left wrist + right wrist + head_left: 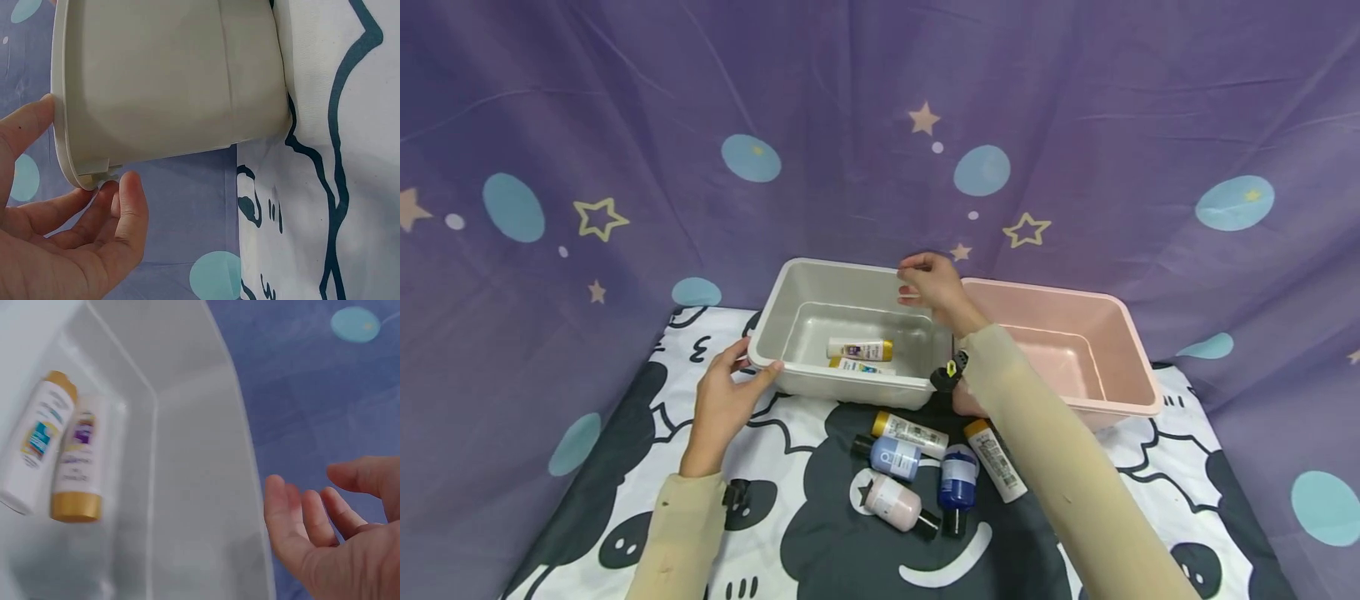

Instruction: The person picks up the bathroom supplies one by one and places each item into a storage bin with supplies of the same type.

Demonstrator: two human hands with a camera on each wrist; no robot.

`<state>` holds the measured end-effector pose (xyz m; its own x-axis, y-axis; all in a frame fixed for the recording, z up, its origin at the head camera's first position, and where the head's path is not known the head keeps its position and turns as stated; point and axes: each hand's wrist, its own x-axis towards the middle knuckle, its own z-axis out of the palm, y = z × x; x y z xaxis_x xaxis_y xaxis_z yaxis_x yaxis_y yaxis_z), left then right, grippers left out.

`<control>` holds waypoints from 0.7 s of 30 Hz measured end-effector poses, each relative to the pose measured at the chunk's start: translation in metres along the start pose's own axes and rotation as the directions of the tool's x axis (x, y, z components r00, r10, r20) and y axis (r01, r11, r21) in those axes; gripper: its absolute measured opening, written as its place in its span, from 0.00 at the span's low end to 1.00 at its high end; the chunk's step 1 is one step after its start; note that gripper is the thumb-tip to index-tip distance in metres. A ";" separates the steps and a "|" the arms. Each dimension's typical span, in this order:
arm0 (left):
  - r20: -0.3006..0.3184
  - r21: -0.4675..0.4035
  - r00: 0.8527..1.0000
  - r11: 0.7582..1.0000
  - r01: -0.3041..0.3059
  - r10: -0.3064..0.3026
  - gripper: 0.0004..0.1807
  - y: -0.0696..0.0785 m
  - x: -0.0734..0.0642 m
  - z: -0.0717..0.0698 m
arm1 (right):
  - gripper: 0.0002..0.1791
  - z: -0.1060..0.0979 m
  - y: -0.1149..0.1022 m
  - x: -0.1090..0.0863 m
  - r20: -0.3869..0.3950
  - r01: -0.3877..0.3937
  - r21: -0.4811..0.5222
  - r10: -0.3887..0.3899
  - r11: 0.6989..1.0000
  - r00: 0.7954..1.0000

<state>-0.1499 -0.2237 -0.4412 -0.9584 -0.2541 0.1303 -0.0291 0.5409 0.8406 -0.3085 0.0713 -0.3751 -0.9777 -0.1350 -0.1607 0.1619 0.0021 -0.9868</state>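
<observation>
My left hand [722, 404] grips the near left corner of a grey plastic bin [842, 387], thumb on the front rim and fingers around the side. In the left wrist view those fingers curl at the rim's corner. Over the bin's far right corner is my right hand [934, 287], fingers loosely bent and holding nothing. Its fingertips are beside the rim in the right wrist view; whether they touch it I cannot tell. Two white tubes with gold caps, one [78, 456] with a purple label and another [39, 440] with a teal label, lie inside the bin.
A pink bin [1138, 367] stands right of the grey one, partly behind my right arm. In front lie white tubes [916, 434] with orange caps, a light blue bottle [895, 458], a dark blue bottle [958, 483] and a pink bottle [892, 502]. A purple curtain [850, 125] hangs behind.
</observation>
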 end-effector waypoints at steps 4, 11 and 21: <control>0.007 -0.002 1.000 1.000 0.009 -0.009 0.43 0.000 0.000 -0.001 | 0.19 -0.010 -0.008 -0.022 0.041 0.099 -0.076 -0.096 0.992 0.995; 0.009 -0.007 1.000 1.000 0.014 -0.014 0.43 0.000 0.000 -0.002 | 0.19 -0.043 -0.013 -0.075 0.094 0.265 -0.172 -0.252 0.949 0.963; 0.016 -0.008 1.000 1.000 0.015 -0.015 0.43 -0.001 0.001 0.001 | 0.16 -0.095 0.005 -0.152 0.031 0.392 -0.309 -0.403 0.866 0.915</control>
<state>-0.1508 -0.2237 -0.4424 -0.9622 -0.2494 0.1097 -0.0411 0.5309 0.8464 -0.1720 0.1859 -0.3580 -0.9554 -0.1549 0.2514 -0.2845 0.2554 -0.9240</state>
